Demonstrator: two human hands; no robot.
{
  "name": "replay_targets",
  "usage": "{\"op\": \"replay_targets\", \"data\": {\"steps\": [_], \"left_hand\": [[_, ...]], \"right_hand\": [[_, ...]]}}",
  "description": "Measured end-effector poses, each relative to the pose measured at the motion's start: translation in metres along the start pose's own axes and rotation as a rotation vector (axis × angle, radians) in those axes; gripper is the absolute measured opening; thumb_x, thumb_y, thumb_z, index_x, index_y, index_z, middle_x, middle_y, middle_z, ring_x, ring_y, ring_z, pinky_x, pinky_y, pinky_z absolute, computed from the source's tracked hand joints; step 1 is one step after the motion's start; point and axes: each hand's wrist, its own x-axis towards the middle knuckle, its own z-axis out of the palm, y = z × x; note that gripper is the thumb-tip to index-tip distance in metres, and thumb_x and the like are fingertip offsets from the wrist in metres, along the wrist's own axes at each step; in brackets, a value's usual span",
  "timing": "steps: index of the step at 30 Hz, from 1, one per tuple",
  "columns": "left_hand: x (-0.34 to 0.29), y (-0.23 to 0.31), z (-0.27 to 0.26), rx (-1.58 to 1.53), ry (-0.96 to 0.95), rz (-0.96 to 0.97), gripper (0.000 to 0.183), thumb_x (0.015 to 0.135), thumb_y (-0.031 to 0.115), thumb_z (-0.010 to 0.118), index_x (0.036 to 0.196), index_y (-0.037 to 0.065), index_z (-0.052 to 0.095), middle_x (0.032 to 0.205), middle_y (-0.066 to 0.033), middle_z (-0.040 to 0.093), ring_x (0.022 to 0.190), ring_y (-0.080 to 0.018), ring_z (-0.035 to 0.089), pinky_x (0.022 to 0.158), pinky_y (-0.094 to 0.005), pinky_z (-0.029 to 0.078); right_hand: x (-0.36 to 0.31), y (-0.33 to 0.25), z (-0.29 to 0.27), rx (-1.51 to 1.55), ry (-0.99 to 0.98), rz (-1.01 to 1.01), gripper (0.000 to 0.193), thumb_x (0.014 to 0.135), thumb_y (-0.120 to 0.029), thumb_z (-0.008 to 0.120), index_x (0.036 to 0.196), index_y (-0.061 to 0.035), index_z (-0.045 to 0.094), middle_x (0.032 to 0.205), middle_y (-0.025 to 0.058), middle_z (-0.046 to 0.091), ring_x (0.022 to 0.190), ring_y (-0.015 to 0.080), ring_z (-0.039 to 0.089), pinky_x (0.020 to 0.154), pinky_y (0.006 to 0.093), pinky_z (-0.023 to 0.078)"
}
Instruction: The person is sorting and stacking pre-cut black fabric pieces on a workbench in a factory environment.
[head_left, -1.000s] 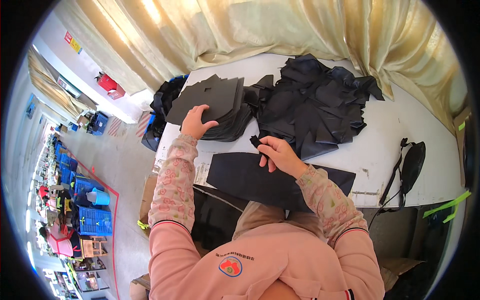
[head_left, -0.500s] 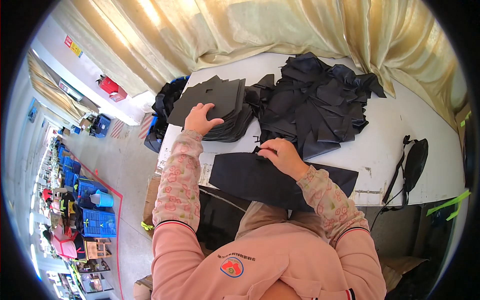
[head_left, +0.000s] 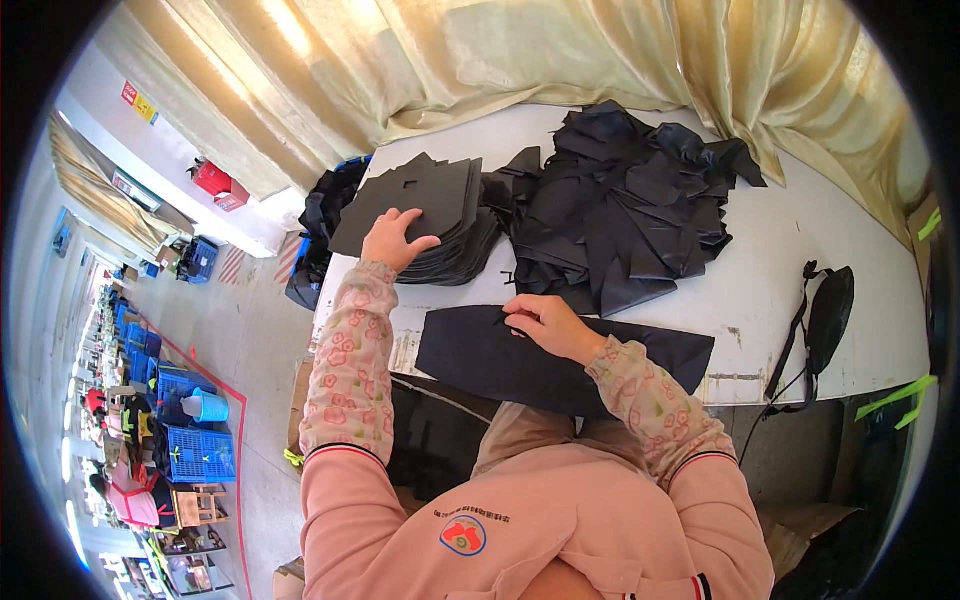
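Note:
My left hand (head_left: 392,240) lies with fingers and thumb apart on top of a stack of black flat sheets (head_left: 440,195); the top sheet has a small rectangular cutout. Across the table's near edge stretches a long black fabric piece (head_left: 640,350), its lower part hanging over my lap. Over its upper edge, my right hand (head_left: 550,325) is closed in a pinch, and a bit of the black fabric shows raised at the fingertips. The pinched spot itself is partly hidden by the fingers.
A loose heap of black fabric pieces (head_left: 625,210) covers the white table's (head_left: 780,250) far middle. To the right lies a black pouch with a strap (head_left: 828,320). A blue bin with black material (head_left: 325,220) stands beyond the left edge. Cream curtains (head_left: 480,60) hang behind.
My right hand has moved slightly left and nearer to me, along the fabric's upper edge. The left hand stays on the stack. The whole view has shifted a little.

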Motion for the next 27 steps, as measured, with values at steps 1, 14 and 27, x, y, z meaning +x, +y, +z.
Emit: {"op": "replay_targets", "data": {"steps": [1, 14, 27], "left_hand": [[0.0, -0.002, 0.001, 0.0, 0.0, 0.002, 0.059, 0.076, 0.054, 0.072, 0.118, 0.014, 0.065, 0.1, -0.0112, 0.06, 0.103, -0.0315, 0.058, 0.087, -0.0412, 0.05], [-0.013, -0.033, 0.015, -0.314, 0.336, 0.063, 0.037, 0.09, 0.004, 0.054, 0.125, 0.011, 0.06, 0.117, -0.018, 0.064, 0.105, -0.0347, 0.063, 0.089, -0.0372, 0.05], [-0.078, 0.065, -0.079, -0.48, 0.588, -0.015, 0.023, 0.096, 0.01, 0.055, 0.114, -0.001, 0.062, 0.078, -0.0126, 0.065, 0.067, -0.0139, 0.058, 0.061, -0.028, 0.045]], "right_hand": [[0.0, 0.001, 0.0, 0.0, 0.002, 0.0, 0.013, 0.091, -0.006, 0.062, 0.1, 0.0042, 0.064, 0.078, 0.0063, 0.065, 0.07, 0.01, 0.06, 0.067, 0.0256, 0.049], [-0.004, 0.015, 0.017, 0.061, 0.051, 0.019, 0.014, 0.09, -0.008, 0.064, 0.1, 0.0026, 0.064, 0.077, 0.0055, 0.065, 0.071, 0.0098, 0.06, 0.066, 0.0247, 0.048], [-0.002, -0.023, -0.006, -0.093, 0.348, -0.19, 0.013, 0.089, -0.008, 0.065, 0.097, 0.0016, 0.064, 0.073, 0.0061, 0.063, 0.063, 0.0103, 0.058, 0.058, 0.0259, 0.045]]}}
